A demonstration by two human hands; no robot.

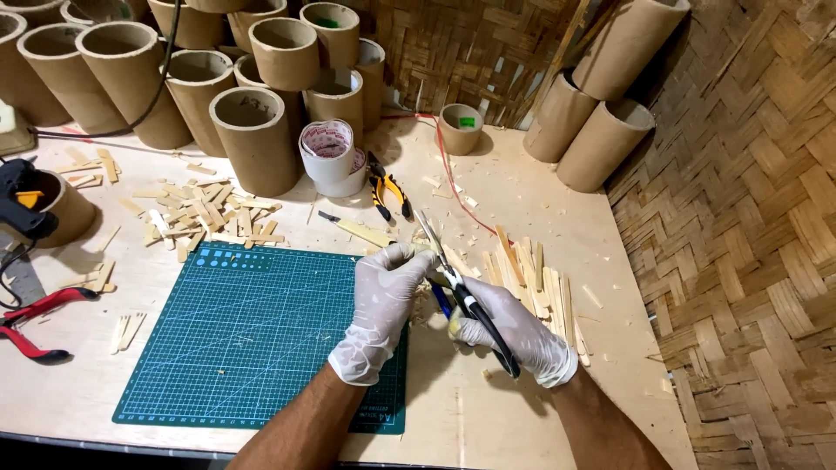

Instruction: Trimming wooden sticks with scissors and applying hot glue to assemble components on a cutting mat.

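Observation:
Both my hands wear white gloves. My right hand (514, 335) grips black-handled scissors (453, 278) whose blades point up and away, open around a thin wooden stick (424, 254). My left hand (383, 300) pinches that stick at the right edge of the green cutting mat (252, 331). A row of long wooden sticks (535, 278) lies just right of my hands.
A heap of short cut stick pieces (205, 218) lies above the mat. Several cardboard tubes (252, 130) stand at the back, with tape rolls (331, 157), yellow-handled pliers (387, 191) and a utility knife (357, 228). A glue gun (26, 196) and red-handled pliers (35, 318) sit left. A woven wall is right.

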